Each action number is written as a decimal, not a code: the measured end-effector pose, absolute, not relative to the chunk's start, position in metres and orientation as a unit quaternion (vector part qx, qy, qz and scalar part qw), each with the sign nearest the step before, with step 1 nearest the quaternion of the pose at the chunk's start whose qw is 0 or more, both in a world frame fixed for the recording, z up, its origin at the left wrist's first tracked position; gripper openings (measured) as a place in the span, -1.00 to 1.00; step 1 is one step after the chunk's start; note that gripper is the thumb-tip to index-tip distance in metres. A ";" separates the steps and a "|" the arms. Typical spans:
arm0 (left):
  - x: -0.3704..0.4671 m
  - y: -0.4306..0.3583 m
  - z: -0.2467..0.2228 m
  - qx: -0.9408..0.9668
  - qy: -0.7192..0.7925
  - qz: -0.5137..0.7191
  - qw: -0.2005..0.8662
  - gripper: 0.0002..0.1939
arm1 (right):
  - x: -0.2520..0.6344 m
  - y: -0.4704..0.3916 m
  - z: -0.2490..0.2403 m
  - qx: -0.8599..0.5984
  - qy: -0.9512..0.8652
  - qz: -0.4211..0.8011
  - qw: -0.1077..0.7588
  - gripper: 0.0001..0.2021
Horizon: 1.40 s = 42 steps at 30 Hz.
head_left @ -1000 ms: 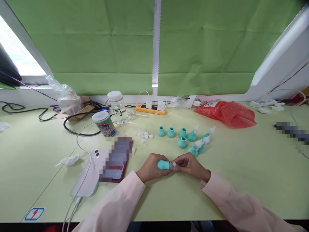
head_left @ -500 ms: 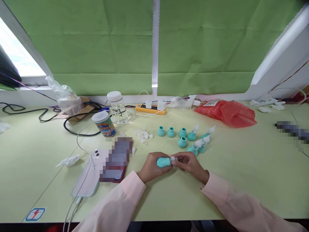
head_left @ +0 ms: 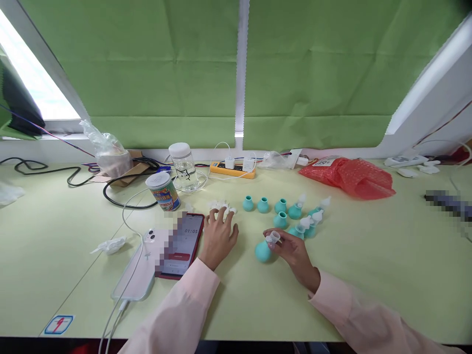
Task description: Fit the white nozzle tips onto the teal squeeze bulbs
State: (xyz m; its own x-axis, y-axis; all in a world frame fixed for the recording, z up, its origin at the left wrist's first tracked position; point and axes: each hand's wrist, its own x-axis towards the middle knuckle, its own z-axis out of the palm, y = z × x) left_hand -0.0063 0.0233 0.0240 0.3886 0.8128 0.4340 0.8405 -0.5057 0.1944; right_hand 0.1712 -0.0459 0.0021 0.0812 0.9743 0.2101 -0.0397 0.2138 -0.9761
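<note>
My right hand (head_left: 293, 253) pinches the clear plastic nozzle (head_left: 273, 238) of a teal squeeze bulb (head_left: 262, 251), whose round body hangs to the left of the fingers, tilted. My left hand (head_left: 218, 238) is open, palm down and fingers spread, with its fingertips at a pile of small white caps (head_left: 221, 205); whether it touches any is hidden. Beyond my right hand stand several teal bulbs with bare necks, one of them a teal bulb (head_left: 280, 220). Beside these, several others carry nozzles with white tips, such as the capped bulb (head_left: 295, 210).
Left of my left hand lie a phone showing a timer (head_left: 184, 250) and a white phone (head_left: 136, 270) with a cable. Behind are a patterned tin (head_left: 164, 192), a jar (head_left: 184, 169), a yellow power strip (head_left: 232, 170) and a red bubble-wrap bag (head_left: 346, 177).
My left hand has let go of the squeeze bulb and moved left and away from me to the white caps, fingers spreading. My right hand keeps hold of the bulb by its nozzle.
</note>
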 end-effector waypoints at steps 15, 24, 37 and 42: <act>-0.004 0.028 0.009 -0.851 -0.513 -0.028 0.106 -0.58 | 0.166 -0.055 0.003 -0.451 -0.560 0.466 0.515 -0.72; -0.001 0.025 0.009 -0.839 -0.471 -0.263 -0.074 -0.79 | 0.163 -0.057 -0.002 -0.477 -0.589 0.421 0.498 -0.73; 0.012 0.001 0.023 -0.513 -0.342 -0.407 -0.674 -0.71 | 0.162 -0.057 -0.005 -0.517 -0.613 0.385 0.457 -0.77; 0.014 0.001 0.021 -0.479 -0.340 -0.394 -0.707 -0.71 | 0.162 -0.058 -0.004 -0.510 -0.617 0.384 0.461 -0.80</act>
